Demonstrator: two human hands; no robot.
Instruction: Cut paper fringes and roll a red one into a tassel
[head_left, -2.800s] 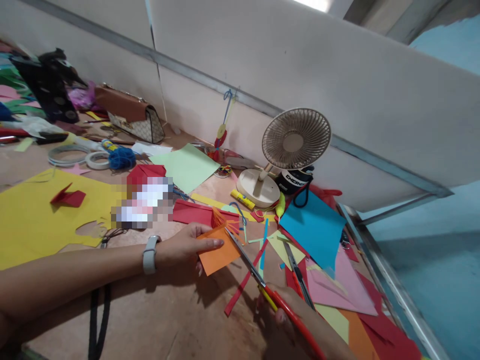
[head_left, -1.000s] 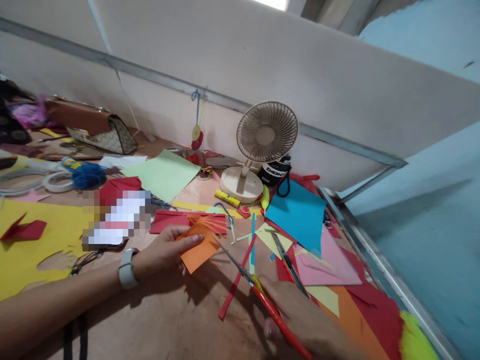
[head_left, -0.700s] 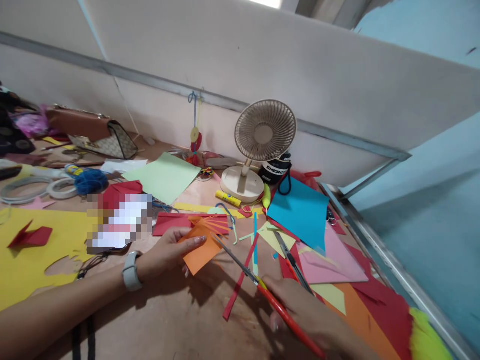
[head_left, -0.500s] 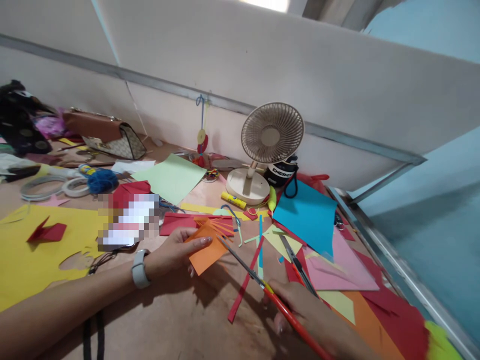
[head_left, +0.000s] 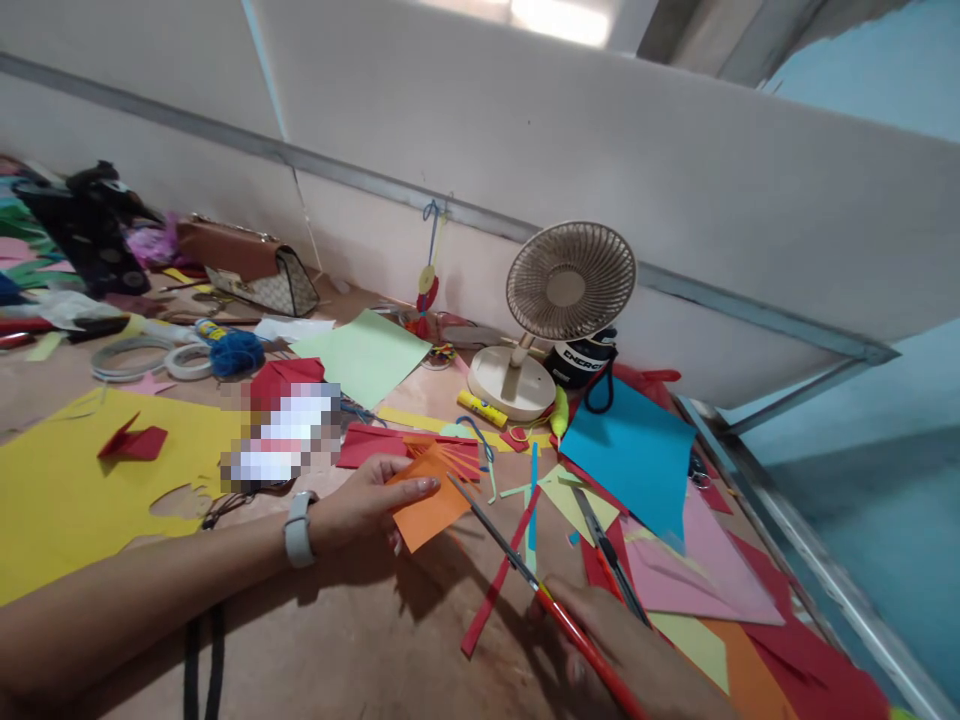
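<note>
My left hand (head_left: 390, 500), with a pale watch on its wrist, pinches an orange paper (head_left: 433, 508) between thumb and fingers. The paper's far edge is cut into thin strips that fan out. My right hand (head_left: 589, 630) is wrapped round red-handled scissors (head_left: 516, 560). Their tips meet the paper's right edge, and the blades look nearly closed. Below the blades a red paper strip (head_left: 491, 605) lies on the table. Just right of them is a utility knife (head_left: 609, 550).
A small fan (head_left: 574, 285) stands at the back beside a glue stick (head_left: 482, 409). Blue paper (head_left: 630, 450) and pink paper (head_left: 701, 575) lie on the right. On the left are yellow paper (head_left: 67, 490), tape rolls (head_left: 131, 358), blue yarn (head_left: 236, 352) and a handbag (head_left: 247, 265).
The whole view has shifted, so things sit a little further right. The scissor blades have drawn closer together at the orange paper's edge. Both hands keep their holds.
</note>
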